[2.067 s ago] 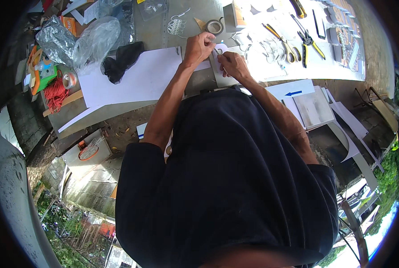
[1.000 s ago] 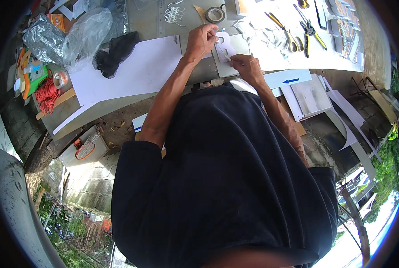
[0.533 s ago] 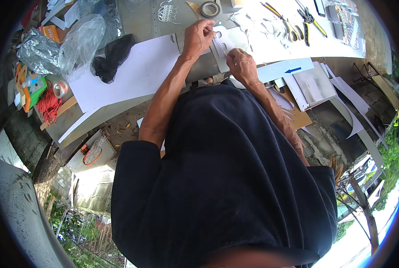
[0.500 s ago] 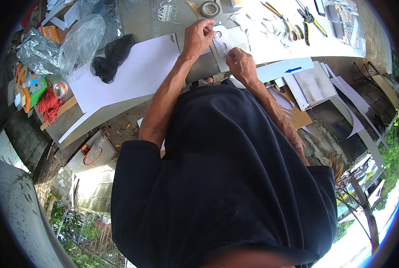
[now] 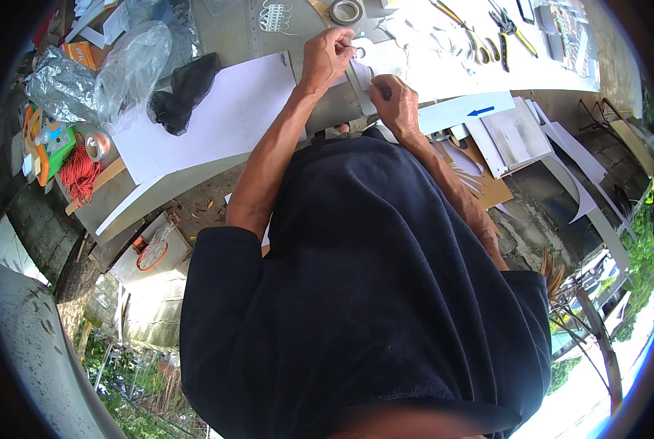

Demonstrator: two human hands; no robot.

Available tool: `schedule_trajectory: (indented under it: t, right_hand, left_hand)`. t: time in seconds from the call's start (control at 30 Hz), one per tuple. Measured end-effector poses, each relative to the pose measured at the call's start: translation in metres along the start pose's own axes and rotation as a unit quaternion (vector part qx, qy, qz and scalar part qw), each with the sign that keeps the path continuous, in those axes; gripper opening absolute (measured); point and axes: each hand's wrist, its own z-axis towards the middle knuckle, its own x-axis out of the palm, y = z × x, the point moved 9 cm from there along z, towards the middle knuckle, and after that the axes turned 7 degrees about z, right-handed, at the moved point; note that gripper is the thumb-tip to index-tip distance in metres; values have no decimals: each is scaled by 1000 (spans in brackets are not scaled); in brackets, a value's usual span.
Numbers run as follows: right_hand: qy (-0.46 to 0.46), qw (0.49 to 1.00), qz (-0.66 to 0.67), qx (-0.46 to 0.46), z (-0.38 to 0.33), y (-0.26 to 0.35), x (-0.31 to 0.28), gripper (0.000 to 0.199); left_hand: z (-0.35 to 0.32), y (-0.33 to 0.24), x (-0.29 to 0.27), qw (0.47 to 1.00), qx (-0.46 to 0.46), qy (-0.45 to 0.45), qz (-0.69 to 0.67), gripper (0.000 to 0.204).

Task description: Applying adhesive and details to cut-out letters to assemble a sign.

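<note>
A small white flat cut-out piece [image 5: 363, 48] with a rounded, ring-like end lies between my two hands at the far edge of the worktable. My left hand [image 5: 328, 60] is closed, thumb and fingertips pinched at the ring end. Curled fingers of my right hand [image 5: 395, 108] meet at the piece's lower end, nearer my body. Their tips are partly hidden. Just beyond my left hand lies a roll of dark tape [image 5: 345, 12]. A strip of small white modules with wires [image 5: 275, 17] rests to its left.
To the right are scissors [image 5: 480, 51], yellow-and-black pliers [image 5: 516, 35] and a white board with a blue arrow [image 5: 467, 113]. On the left lie a large white sheet [image 5: 246, 110], a black bag [image 5: 188, 99], clear plastic bags [image 5: 133, 73] and red cord [image 5: 80, 174].
The white piece has tilted between my hands, and less of its face shows. My right hand has shifted slightly, its fingers drawn up a little. The left hand has barely moved.
</note>
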Motion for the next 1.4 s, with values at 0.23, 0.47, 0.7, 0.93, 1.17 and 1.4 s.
schedule_trajectory:
  t: [0.23,0.47,0.7,0.93,1.17,1.4]
  right_hand:
    - [-13,999,-11,-50,3,2,9,16]
    - [-28,978,-90,-187,4,15,17,15]
    - [-43,973,-96,-207,2,16,21,16]
    - [-49,973,-113,-194,-1,20,24,15]
    - [29,963,-177,-200,0,35,28,20]
    - [255,942,-163,-146,35,23,28,46]
  left_hand:
    - [0,-1,-1,1000,-7,-9,7,26]
    - [-4,-11,-5,998,49,-27,39,11]
    - [-6,-15,-7,993,84,-31,77,13]
    - [-8,-20,-5,988,111,-30,103,11]
    - [-15,-30,-1,970,178,-42,161,11]
    - [-14,-27,-1,969,188,-33,160,13]
